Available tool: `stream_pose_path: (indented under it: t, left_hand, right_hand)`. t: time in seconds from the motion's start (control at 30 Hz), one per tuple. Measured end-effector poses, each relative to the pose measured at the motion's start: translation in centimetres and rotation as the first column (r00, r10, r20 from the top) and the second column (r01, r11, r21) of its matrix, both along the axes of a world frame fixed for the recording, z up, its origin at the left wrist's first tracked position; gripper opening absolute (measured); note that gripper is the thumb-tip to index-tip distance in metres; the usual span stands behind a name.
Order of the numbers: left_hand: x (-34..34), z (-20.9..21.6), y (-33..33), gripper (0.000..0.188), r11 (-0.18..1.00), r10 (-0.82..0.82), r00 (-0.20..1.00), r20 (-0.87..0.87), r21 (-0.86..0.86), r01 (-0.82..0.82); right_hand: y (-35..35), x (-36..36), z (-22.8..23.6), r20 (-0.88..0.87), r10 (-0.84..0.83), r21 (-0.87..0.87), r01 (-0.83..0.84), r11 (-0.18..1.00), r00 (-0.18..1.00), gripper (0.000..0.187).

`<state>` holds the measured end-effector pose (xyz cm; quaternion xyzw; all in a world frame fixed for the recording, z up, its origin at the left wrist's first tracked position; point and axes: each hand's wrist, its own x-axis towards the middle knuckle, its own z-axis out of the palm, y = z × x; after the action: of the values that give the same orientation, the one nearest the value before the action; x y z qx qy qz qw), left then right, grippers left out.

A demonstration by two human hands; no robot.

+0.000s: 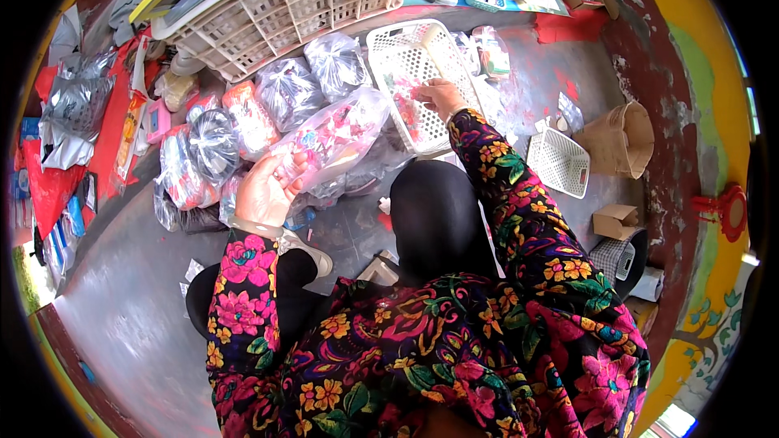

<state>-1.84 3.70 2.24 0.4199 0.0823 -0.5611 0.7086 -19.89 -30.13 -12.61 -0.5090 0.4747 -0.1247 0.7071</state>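
My left hand (268, 191) has its fingers curled on the near end of a long clear plastic bag (345, 134), filled with pink, red and white small pieces. Over a white perforated plastic basket (422, 32), my right hand (442, 99) pinches a small clear packet with red bits (407, 105). That packet hangs inside the basket, near its left wall. What the pieces in the bag and the packet are is too small to make out.
Beyond the bag lie several knotted plastic bags (288, 93), and a large cream crate (276, 12) stands behind them. A smaller white basket (560, 162), a brown paper sack (621, 139) and a small cardboard box (615, 221) are at right. My black-clad knee (436, 219) rises in the middle.
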Motion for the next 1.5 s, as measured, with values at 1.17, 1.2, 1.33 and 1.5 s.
stream_pose_path:
  t: [1.17,1.2,1.33,1.5]
  left_hand:
    - [0.7,-1.8,0.2,0.025,1.000,-0.007,0.999,0.051,-0.006,0.007]
    - [0.5,-1.7,0.2,0.025,1.000,-0.004,0.999,0.039,0.020,0.004]
    - [0.3,-1.6,-0.2,0.026,0.999,-0.026,0.999,0.032,0.041,0.025]
    - [0.5,-1.7,-0.1,0.029,0.999,0.012,0.999,0.035,0.036,-0.014]
  right_hand:
    - [17.3,14.5,5.1,-0.788,0.608,-0.213,-0.885,-0.413,-0.094,0.013]
    - [17.8,14.2,4.8,-0.816,0.578,-0.294,-0.859,-0.419,-0.002,0.014]
    - [18.4,13.8,5.6,-0.856,0.515,-0.237,-0.914,-0.329,0.037,0.017]
    - [16.0,13.4,8.7,-0.848,0.529,-0.200,-0.912,-0.357,-0.021,0.020]
